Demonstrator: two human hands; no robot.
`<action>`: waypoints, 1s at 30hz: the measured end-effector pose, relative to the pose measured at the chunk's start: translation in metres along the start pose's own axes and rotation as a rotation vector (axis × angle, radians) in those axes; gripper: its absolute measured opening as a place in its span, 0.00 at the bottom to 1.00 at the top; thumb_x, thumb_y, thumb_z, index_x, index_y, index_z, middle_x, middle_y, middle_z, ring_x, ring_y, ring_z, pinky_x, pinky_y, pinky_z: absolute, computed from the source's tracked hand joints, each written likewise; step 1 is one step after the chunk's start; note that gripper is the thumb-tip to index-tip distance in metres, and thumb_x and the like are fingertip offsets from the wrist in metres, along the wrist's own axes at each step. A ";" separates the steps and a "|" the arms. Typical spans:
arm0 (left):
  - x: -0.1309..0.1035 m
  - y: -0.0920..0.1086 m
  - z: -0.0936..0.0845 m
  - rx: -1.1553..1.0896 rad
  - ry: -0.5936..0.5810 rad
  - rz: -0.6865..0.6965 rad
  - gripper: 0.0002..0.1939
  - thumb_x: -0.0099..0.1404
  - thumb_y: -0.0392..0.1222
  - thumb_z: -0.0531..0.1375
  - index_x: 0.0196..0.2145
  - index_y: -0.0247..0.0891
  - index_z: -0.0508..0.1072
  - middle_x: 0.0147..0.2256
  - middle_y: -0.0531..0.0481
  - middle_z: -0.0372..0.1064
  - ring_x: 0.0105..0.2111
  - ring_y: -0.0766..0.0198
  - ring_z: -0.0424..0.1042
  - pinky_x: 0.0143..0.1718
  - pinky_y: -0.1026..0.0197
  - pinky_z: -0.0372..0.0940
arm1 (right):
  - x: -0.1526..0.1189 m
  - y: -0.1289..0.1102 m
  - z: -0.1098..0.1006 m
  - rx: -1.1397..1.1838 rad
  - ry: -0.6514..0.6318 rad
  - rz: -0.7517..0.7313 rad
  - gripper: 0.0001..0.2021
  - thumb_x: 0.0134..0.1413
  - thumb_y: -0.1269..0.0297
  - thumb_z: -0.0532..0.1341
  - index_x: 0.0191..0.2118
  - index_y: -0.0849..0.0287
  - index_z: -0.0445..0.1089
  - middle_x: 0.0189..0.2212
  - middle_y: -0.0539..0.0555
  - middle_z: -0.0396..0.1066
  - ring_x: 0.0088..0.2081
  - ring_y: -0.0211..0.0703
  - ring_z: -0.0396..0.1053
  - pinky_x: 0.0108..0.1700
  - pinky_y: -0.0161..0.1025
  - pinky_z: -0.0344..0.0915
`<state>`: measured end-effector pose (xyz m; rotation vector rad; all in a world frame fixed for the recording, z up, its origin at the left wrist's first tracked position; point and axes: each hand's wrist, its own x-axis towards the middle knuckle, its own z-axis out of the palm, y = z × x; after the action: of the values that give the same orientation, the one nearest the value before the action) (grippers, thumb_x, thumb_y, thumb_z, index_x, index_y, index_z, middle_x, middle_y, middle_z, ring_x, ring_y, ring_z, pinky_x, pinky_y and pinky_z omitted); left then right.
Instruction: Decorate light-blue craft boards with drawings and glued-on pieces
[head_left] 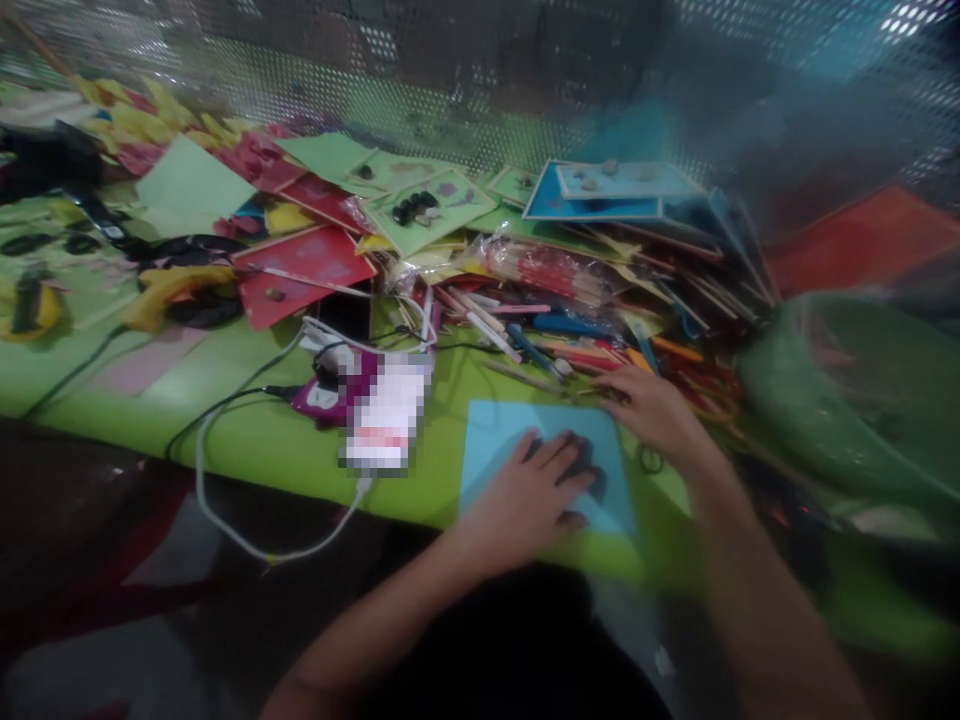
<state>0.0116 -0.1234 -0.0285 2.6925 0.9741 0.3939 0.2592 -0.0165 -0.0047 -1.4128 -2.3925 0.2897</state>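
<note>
A light blue square sheet [491, 435] lies on the green tabletop [420, 495] near its front edge. My left hand [529, 495] rests on this sheet with its fingers spread, holding nothing that I can see. Past the sheet's upper right corner, my right hand [649, 405] reaches toward the pile of pens and sticks [525, 340]. Its fingers are bent close together near the pile's front edge; whether something is between them is too blurred to tell. Scissor-like handles [651, 458] lie just below my right hand.
A phone [386, 410] with a white cable lies by a purple power strip [322, 400]. A green basin [847, 390] stands at the right. Behind are red cards [307, 270], green cards, blue cards [547, 195] and plastic wrap. A yellow glue gun [169, 290] lies at the left.
</note>
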 end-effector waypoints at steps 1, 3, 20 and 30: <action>0.000 0.000 0.000 0.000 0.000 0.002 0.26 0.75 0.53 0.56 0.66 0.43 0.64 0.71 0.42 0.56 0.72 0.49 0.52 0.70 0.39 0.48 | 0.000 -0.001 0.001 -0.011 -0.022 0.004 0.11 0.59 0.68 0.62 0.46 0.55 0.79 0.45 0.57 0.79 0.46 0.51 0.77 0.48 0.46 0.71; 0.000 0.000 0.000 0.002 0.005 0.002 0.26 0.75 0.53 0.56 0.66 0.43 0.64 0.71 0.42 0.56 0.72 0.49 0.52 0.70 0.39 0.48 | 0.000 -0.002 0.004 -0.038 -0.037 0.037 0.09 0.59 0.69 0.62 0.43 0.55 0.77 0.42 0.57 0.79 0.42 0.50 0.77 0.45 0.44 0.70; 0.000 0.000 0.002 0.007 0.019 -0.001 0.26 0.75 0.53 0.55 0.66 0.43 0.65 0.69 0.41 0.58 0.71 0.49 0.53 0.71 0.39 0.48 | 0.009 -0.030 0.014 0.148 0.015 0.004 0.08 0.60 0.70 0.60 0.37 0.55 0.78 0.36 0.55 0.79 0.40 0.48 0.77 0.44 0.43 0.69; 0.001 0.001 -0.003 0.002 -0.012 -0.006 0.25 0.75 0.53 0.56 0.65 0.43 0.65 0.70 0.42 0.56 0.72 0.49 0.52 0.70 0.39 0.48 | 0.009 -0.025 0.020 0.026 0.043 0.081 0.05 0.60 0.66 0.62 0.35 0.56 0.76 0.35 0.55 0.78 0.36 0.48 0.75 0.39 0.43 0.67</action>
<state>0.0120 -0.1231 -0.0249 2.6904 0.9796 0.3755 0.2276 -0.0207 -0.0125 -1.4917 -2.2922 0.3072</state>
